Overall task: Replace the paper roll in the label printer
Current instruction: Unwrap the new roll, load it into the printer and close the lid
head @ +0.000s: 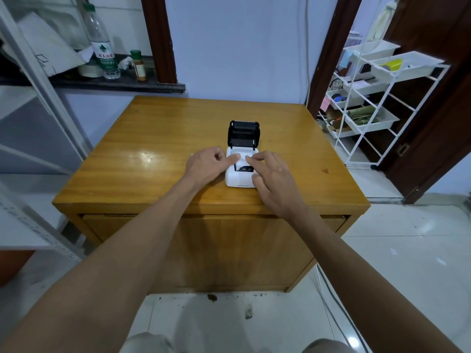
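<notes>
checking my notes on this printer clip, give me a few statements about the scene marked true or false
1. The printer lid is closed. False: it stands open, tilted back.
2. Both hands are at the printer. True: the left hand and right hand have fingertips at its open bay.
3. The printer sits on a wooden table. True.
4. The printer body is black. False: the body is white; only the lid is black.
5. A water bottle stands on the table beside the printer. False: it stands on the dark ledge at the back left.
</notes>
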